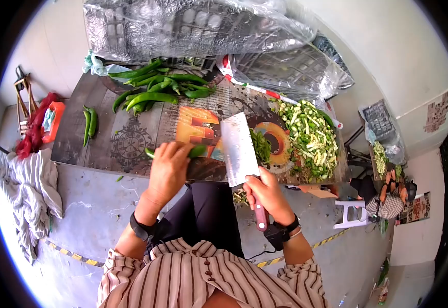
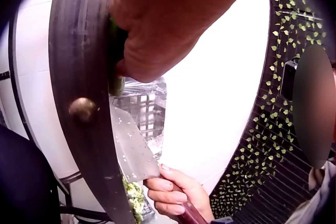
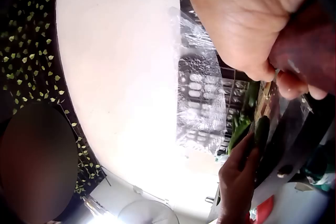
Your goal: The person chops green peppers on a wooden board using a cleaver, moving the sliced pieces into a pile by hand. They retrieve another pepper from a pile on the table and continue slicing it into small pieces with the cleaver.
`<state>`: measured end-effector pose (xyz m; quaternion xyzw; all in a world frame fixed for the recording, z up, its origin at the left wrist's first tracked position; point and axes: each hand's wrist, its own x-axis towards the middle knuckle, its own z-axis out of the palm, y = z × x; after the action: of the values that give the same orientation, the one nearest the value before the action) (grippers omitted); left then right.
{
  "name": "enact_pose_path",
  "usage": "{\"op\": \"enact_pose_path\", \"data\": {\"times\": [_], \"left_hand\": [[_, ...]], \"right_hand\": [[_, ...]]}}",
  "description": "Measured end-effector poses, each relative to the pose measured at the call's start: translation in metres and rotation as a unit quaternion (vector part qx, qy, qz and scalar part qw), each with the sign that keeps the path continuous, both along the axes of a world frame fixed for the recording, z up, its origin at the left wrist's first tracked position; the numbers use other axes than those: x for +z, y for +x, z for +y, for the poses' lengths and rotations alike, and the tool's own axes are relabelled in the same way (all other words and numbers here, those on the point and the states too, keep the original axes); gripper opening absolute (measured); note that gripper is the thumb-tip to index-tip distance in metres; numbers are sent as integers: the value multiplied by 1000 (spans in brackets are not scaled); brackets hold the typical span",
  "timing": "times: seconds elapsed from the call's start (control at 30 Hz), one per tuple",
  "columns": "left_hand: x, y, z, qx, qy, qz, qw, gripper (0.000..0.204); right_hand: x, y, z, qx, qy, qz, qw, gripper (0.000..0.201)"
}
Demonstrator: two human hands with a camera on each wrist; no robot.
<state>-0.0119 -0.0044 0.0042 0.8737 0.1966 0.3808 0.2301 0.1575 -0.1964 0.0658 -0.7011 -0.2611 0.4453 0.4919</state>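
In the head view my left hand [image 1: 168, 163] holds a long green chili pepper [image 1: 198, 150] down near the table's front edge. Both ends of the pepper stick out past the fingers. My right hand [image 1: 268, 194] grips the wooden handle [image 1: 261, 216] of a cleaver [image 1: 238, 149], its broad blade turned up to the right of the pepper and apart from it. Specks cling to the blade [image 2: 131, 148] in the left wrist view. Beyond it lies a small bunch of green pieces [image 1: 260, 145], beside a large heap of chopped peppers [image 1: 314, 138].
Whole green peppers [image 1: 154, 87] are piled at the table's back left, with two more peppers [image 1: 90, 123] near the left end. Plastic-wrapped crates [image 1: 193, 28] line the back of the patterned table [image 1: 75, 149]. At far right another person [image 1: 385, 203] sits beside a white stool [image 1: 349, 214].
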Motion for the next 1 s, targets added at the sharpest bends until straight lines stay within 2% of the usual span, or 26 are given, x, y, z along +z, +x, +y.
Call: {"op": "enact_pose_path", "data": {"times": [0.1,0.43,0.63,0.7,0.77,0.9,1.0], "left_hand": [[2,7,-10,-37,-5,14,999,35],[-1,11,-9,-21,-20,8,1000,27],[-3,14,-9,-19,-16,-13,1000,28],[-5,14,-8,-18,-16,-12,1000,28],[-6,14,-9,-20,-17,-11,1000,29],[-6,14,-8,-12,-11,-11,1000,29],[-4,13,-10,-10,-22,-4,1000,29]], "right_hand": [[1,8,-1,-22,-10,-21,999,14],[10,-3,7,-11,24,-64,998,15],[18,-16,26,72,1,-154,985,17],[18,-17,30,74,1,-162,984,17],[18,-16,33,101,3,-221,970,16],[17,-15,35,112,0,-235,966,17],[24,-13,35,100,-32,-172,980,16]]}}
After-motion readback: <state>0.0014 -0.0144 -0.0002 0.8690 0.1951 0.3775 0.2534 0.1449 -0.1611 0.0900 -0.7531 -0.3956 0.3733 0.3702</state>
